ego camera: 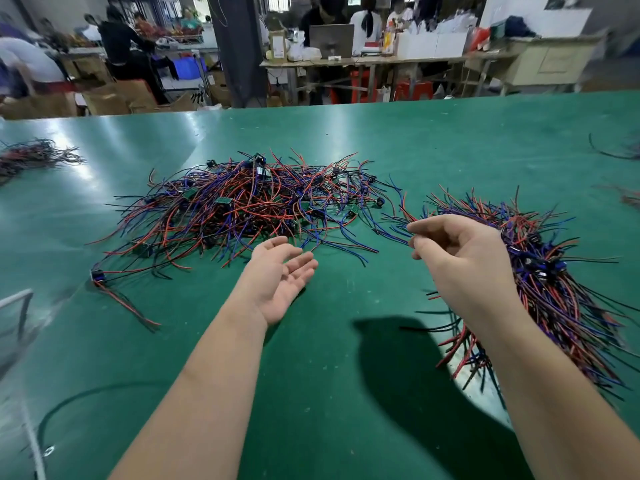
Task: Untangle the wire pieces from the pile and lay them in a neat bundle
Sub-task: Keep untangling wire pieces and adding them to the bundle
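**Sorting wires: both hands between pile and bundle, next pick pending**

Far left on the green table (346,358) there's a small heap (31,157) of wires, out of play. The tangled pile (242,206) of red, blue and black pieces sits centre-left, well stocked, so I'd say we're mid-task.

My left hand (280,275) hovers at the pile's near edge, palm up, fingers relaxed and spread, holding nothing. My right hand (460,258) is raised just beside the bundle (547,278), fingers curled in toward the thumb. I can't tell whether a thin wire is pinched there or it's empty.

The bundle lies on the right, pieces roughly aligned, ends fanning out.

Step in hand, as I read it: between picks. The next move calls for pinching one loose end at the pile's near-right fringe and drawing it out slowly so neighbours don't drag. Then lay it parallel on the bundle.
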### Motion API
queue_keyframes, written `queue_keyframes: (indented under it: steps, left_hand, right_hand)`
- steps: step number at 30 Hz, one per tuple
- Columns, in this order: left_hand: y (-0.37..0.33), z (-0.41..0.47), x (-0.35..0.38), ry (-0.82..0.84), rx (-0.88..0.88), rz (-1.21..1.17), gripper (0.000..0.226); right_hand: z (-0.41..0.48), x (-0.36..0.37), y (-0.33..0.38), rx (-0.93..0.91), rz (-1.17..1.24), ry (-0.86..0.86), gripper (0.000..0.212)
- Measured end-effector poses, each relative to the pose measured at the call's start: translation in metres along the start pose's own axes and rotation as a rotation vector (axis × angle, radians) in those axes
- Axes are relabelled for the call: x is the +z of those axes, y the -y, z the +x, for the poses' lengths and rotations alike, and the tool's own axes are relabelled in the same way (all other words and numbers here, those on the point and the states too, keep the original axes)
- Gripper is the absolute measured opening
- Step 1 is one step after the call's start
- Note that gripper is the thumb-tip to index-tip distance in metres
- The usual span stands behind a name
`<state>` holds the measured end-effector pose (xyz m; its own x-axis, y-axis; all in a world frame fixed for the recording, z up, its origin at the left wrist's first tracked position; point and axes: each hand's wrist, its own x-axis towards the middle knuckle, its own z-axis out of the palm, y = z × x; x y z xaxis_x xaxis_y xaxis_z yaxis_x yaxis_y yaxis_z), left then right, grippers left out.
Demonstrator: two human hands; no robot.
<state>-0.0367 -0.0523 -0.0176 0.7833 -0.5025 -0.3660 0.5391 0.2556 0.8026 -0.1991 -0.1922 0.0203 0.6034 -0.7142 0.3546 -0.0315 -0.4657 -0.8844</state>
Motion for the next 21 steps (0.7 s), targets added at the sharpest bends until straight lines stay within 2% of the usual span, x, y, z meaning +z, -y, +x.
queue_keyframes:
  steps: [2, 4, 6, 7, 9, 11, 12, 13, 15, 17, 21]
  left_hand:
    - [0.002, 0.002, -0.006, -0.147, 0.123, 0.36, 0.017]
    - [0.004, 0.004, -0.01, -0.315, 0.357, 0.778, 0.022]
    - [0.006, 0.008, -0.009, -0.268, 0.499, 0.936, 0.032]
    - [0.006, 0.01, -0.007, -0.18, 0.468, 0.895, 0.04]
    - [0.006, 0.008, 0.0, 0.039, 0.26, 0.564, 0.049]
    - [0.006, 0.007, 0.006, 0.161, 0.051, 0.109, 0.036]
    - [0.006, 0.008, 0.005, 0.17, 0.002, -0.027, 0.025]
    - [0.006, 0.008, 0.004, 0.159, -0.022, -0.091, 0.018]
    - [0.006, 0.01, 0.0, 0.155, -0.042, -0.142, 0.02]
    - [0.004, 0.009, -0.001, 0.155, -0.051, -0.148, 0.025]
    - [-0.002, 0.004, 0.001, 0.155, 0.003, -0.117, 0.017]
  right_hand:
    - [0.0, -0.001, 0.001, 0.013, 0.018, 0.003, 0.025]
    - [-0.001, -0.001, 0.002, 0.014, 0.032, 0.005, 0.027]
    - [-0.002, 0.0, 0.004, 0.006, 0.037, 0.008, 0.028]
    - [-0.002, 0.001, 0.005, 0.0, 0.036, 0.009, 0.028]
    - [-0.003, 0.001, 0.006, -0.008, 0.028, 0.012, 0.028]
    - [-0.003, 0.001, 0.006, -0.012, 0.029, 0.022, 0.028]
    - [-0.003, 0.001, 0.007, -0.013, 0.034, 0.026, 0.028]
    - [-0.004, 0.001, 0.007, -0.014, 0.038, 0.03, 0.028]
    - [-0.004, 0.002, 0.007, -0.017, 0.042, 0.034, 0.027]
    - [-0.004, 0.002, 0.007, -0.02, 0.034, 0.041, 0.026]
    - [-0.005, 0.004, 0.005, -0.005, 0.039, 0.061, 0.026]
